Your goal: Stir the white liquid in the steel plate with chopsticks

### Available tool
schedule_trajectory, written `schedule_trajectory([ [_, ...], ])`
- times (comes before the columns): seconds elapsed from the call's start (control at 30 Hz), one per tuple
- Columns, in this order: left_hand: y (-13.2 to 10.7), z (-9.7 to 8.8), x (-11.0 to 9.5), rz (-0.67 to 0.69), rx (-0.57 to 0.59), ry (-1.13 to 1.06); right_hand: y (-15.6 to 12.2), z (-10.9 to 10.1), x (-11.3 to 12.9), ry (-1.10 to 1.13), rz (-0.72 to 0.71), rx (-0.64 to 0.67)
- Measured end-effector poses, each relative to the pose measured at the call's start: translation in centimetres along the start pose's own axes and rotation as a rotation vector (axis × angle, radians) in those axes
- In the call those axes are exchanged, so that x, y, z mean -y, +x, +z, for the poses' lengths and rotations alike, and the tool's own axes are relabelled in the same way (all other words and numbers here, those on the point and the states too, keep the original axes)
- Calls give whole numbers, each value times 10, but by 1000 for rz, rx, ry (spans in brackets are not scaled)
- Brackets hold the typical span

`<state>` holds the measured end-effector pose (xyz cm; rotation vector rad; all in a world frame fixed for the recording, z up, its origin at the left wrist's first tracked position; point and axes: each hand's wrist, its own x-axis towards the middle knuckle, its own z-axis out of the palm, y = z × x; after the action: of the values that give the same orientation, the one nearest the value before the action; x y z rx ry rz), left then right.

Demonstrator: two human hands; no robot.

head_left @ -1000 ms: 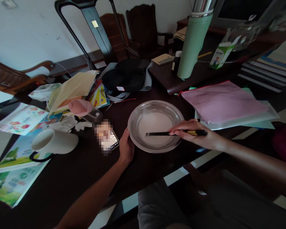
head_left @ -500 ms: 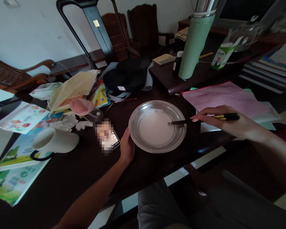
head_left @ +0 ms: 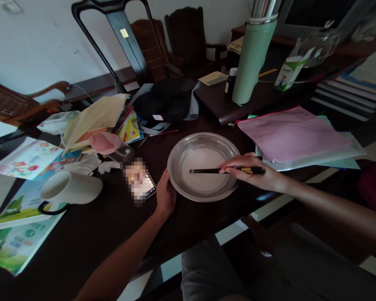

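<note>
R hand: pinches chopsticks btwn thumb & fingers; grip closed on the shafts. Sticks dark w/ gold-coloured section nr the thick end, which juts out past the hand on the R side. Long axis runs L–R, approx. level across the view; tips point L, thick end R. Sticks lie close together, side by side.

Location: tip half of sticks is over the metal bowl, tips nr the L part of the whitish liquid. Contact btwn tips & liquid: can't tell.

L hand: at L side of bowl, thumb against outer side just by the rim; other fingers mostly hidden by bowl, so can't tell if they pinch it. Bowl round, upright, on dark table.

Surroundings: phone, part pixelated, just L of L hand; white mug further L. Pink pouch beyond R hand, on the R. Black bag past bowl, far side; green flask standing to its R.
</note>
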<state>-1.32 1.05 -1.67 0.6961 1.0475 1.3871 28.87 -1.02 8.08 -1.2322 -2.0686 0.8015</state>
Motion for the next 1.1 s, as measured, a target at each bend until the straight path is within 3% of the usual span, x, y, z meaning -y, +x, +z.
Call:
schedule_trajectory([
  [0.13,0,1,-1,-2,3,-4,5,1,-7,-59,-7,-103],
  [0.27,-1,2,-1,3,13,7,-1,-28,1,-77,22,-162],
  [0.4,-1,1,-2,0,7,6,-20,-60,10,-101,144,-111],
  [0.5,-1,1,-2,-3,-1,-4,-30,-71,16,-42,194,-16],
  [0.67,-1,2,-1,11,12,5,-24,-46,18,53,91,91],
  [0.87,0,-1,0,-2,8,15,-3,-1,1,-17,0,-14],
  [0.97,0,-1,0,9,8,19,6,-1,-5,-54,-12,-85],
  [1.1,0,1,-1,18,14,22,4,-24,-1,-78,-5,-163],
])
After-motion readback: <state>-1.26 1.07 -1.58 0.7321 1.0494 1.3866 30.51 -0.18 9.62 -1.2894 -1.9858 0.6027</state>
